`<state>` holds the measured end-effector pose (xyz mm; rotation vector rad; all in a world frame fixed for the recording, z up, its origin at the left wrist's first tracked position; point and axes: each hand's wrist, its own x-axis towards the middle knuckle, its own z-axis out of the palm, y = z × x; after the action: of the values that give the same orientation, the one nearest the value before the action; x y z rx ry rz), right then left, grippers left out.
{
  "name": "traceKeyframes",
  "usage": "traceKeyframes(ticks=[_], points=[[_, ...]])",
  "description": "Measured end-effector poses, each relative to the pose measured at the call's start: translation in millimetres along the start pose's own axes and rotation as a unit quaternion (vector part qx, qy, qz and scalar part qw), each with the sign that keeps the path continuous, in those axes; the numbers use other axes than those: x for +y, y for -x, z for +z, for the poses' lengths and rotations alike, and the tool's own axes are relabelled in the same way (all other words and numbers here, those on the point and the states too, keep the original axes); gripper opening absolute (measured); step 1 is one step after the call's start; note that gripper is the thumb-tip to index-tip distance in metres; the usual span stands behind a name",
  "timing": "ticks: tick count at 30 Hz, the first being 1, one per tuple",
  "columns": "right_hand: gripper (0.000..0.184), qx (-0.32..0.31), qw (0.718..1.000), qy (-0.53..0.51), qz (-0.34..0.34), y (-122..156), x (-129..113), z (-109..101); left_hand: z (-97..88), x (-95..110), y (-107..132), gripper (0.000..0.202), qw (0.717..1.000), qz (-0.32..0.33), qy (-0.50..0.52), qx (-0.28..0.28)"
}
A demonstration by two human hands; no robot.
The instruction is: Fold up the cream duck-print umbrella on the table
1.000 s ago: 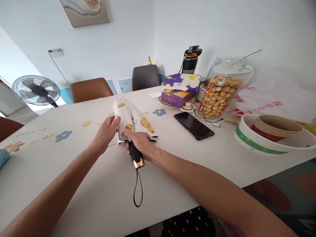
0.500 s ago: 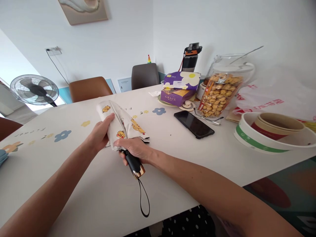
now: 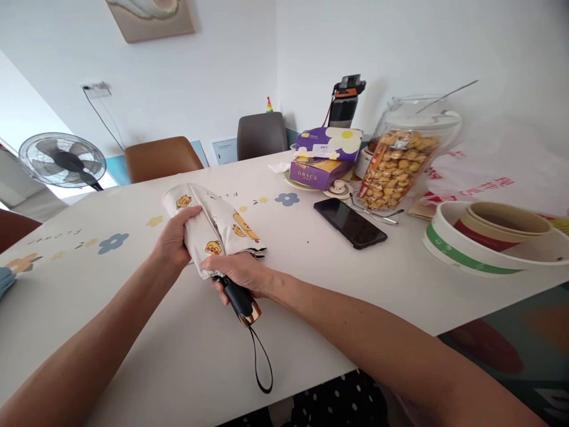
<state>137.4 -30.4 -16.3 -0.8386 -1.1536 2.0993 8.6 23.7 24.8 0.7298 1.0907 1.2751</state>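
Between my two hands is a folded umbrella (image 3: 213, 228), its cream cloth printed with yellow cartoon ducks. It points away from me and tilts to the left over the table. My left hand (image 3: 178, 234) is wrapped round the left side of the cloth, thumb on top. Close to the handle, my right hand (image 3: 242, 273) grips the cloth's lower end, its thumb pressing on the fabric and its fingers underneath. The black handle has a gold-coloured end, and a black wrist loop (image 3: 262, 362) hangs from it. On the right, loose cloth edges stick out past my right hand.
A dark phone (image 3: 350, 222) and glasses (image 3: 377, 214) lie to the right. Beyond are a purple tissue pack (image 3: 329, 144), a snack bag (image 3: 395, 169), a glass jug (image 3: 448, 127) and a bottle (image 3: 344, 104). Paper bowls (image 3: 475, 258) stand near the right edge; chairs (image 3: 162, 159) stand behind.
The umbrella's far end and my left hand have shifted a little to the left, and the cloth looks slightly wider. My right hand has kept its grip near the handle.
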Motion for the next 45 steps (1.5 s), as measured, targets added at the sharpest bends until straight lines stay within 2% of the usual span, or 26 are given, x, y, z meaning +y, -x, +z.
traceKeyframes(ticks=[7, 15, 22, 30, 34, 37, 41, 45], points=[[0.028, 0.055, 0.998, 0.02, 0.021, -2, 1, 0, -3.0, -8, -6, 0.029, 1.0, -0.003, 0.001, 0.024], [0.034, 0.077, 0.996, 0.046, 0.029, -6, 4, -2, -0.6, -3, 1, 0.033, 1.0, -0.01, -0.013, 0.027], [0.034, 0.043, 0.999, -0.004, 0.032, -6, 1, -3, -1.0, -3, 1, 0.034, 1.0, -0.005, -0.013, 0.028], [0.032, 0.074, 0.997, 0.004, 0.0, -8, 7, -1, -1.2, -2, -4, 0.034, 0.999, 0.013, -0.029, 0.011], [0.033, 0.065, 0.998, 0.019, 0.01, -5, 5, 1, -8.6, 6, -11, 0.026, 0.998, 0.024, -0.033, 0.046], [0.034, 0.03, 0.998, 0.046, 0.038, -3, 5, 2, -18.1, 17, -17, 0.019, 0.996, 0.041, -0.016, 0.072], [0.034, -0.005, 0.998, 0.055, 0.036, -3, 6, 2, -26.0, 29, -19, 0.014, 0.995, 0.055, 0.005, 0.087], [0.034, 0.004, 0.999, 0.045, 0.031, -2, 7, 2, -26.7, 31, -18, 0.013, 0.994, 0.058, 0.001, 0.087]])
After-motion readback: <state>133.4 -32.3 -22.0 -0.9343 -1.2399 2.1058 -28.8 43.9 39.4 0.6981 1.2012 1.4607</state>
